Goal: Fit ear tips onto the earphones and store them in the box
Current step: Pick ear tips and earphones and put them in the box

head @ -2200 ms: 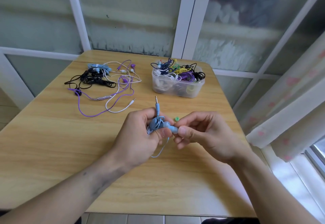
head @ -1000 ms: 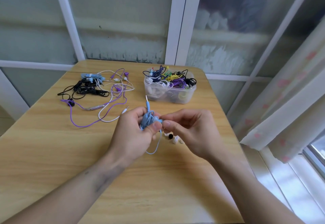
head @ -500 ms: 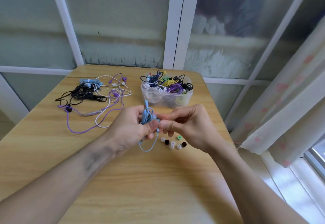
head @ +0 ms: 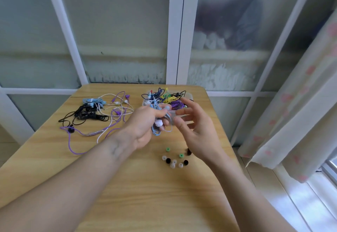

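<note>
1. Holding the light blue earphones (head: 158, 120) in a closed grip, the left hand (head: 145, 126) is now up near the far edge of the table (head: 145, 195), just in front of the box (head: 189, 96); half a second ago both hands were pinching them together, lower and nearer.
2. The right hand (head: 197, 131) has let go: its fingers are spread open and it holds nothing.
3. In my judgement this means the tips are fitted and the bundle goes into the box next.
4. The earphones are a loose coil of thin cable, one loop hanging below the fingers, with two pale tips showing.
5. The box already holds many coloured cables.
6. Spare ear tips (head: 174, 159), green, black and clear, lie near the right edge; more earphones (head: 94, 115) wait at the far left corner.
</note>
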Available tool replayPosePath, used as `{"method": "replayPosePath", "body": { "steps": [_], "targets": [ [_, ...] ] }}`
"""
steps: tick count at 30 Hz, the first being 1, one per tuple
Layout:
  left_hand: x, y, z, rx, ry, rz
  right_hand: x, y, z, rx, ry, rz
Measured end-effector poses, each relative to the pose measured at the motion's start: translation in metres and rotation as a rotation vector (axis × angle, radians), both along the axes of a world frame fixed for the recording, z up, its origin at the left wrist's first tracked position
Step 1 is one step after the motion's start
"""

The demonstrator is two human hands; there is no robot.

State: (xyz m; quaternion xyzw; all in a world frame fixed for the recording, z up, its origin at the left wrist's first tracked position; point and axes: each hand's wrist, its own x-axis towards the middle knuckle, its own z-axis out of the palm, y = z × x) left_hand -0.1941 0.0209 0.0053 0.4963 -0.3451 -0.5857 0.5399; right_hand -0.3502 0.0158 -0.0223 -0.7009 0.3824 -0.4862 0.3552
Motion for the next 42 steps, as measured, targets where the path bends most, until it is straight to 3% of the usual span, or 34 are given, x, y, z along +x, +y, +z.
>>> {"method": "replayPosePath", "body": {
  "steps": [4,6,8,12,15,20,26,30,35,38,42],
  "targets": [
    [-0.001,-0.026,0.02,0.04,0.075,0.038,-0.006,-0.008,-0.001,-0.007,-0.041,-0.124],
    [0.0,-0.045,0.027,-0.005,-0.021,0.121,-0.008,-0.011,-0.003,-0.001,-0.059,-0.166],
    [0.002,-0.065,0.032,-0.087,-0.323,0.201,-0.009,-0.014,-0.005,0.013,-0.07,-0.195],
    [0.007,-0.101,0.037,-0.306,-1.154,0.176,-0.009,-0.016,-0.01,0.037,-0.023,-0.199],
    [0.003,-0.114,0.031,-0.327,-1.416,-0.001,-0.008,-0.017,-0.012,0.044,0.024,-0.183],
    [0.001,-0.119,0.014,-0.258,-1.459,-0.16,-0.007,-0.018,-0.012,0.055,0.03,-0.173],
    [0.013,-0.118,0.028,-0.414,-1.682,0.002,-0.009,-0.019,-0.01,0.054,-0.008,-0.183],
    [0.014,-0.117,0.017,-0.388,-1.571,-0.162,-0.008,-0.019,-0.012,0.057,0.008,-0.184],
    [0.009,-0.114,0.007,-0.354,-1.628,-0.17,-0.007,-0.021,-0.015,0.061,0.027,-0.186],
    [0.013,-0.106,0.011,-0.419,-1.626,-0.061,-0.006,-0.021,-0.016,0.064,0.044,-0.182],
    [0.034,-0.085,0.007,-0.611,-1.439,0.188,-0.005,-0.02,-0.015,0.05,0.054,-0.192]
  ]
}}
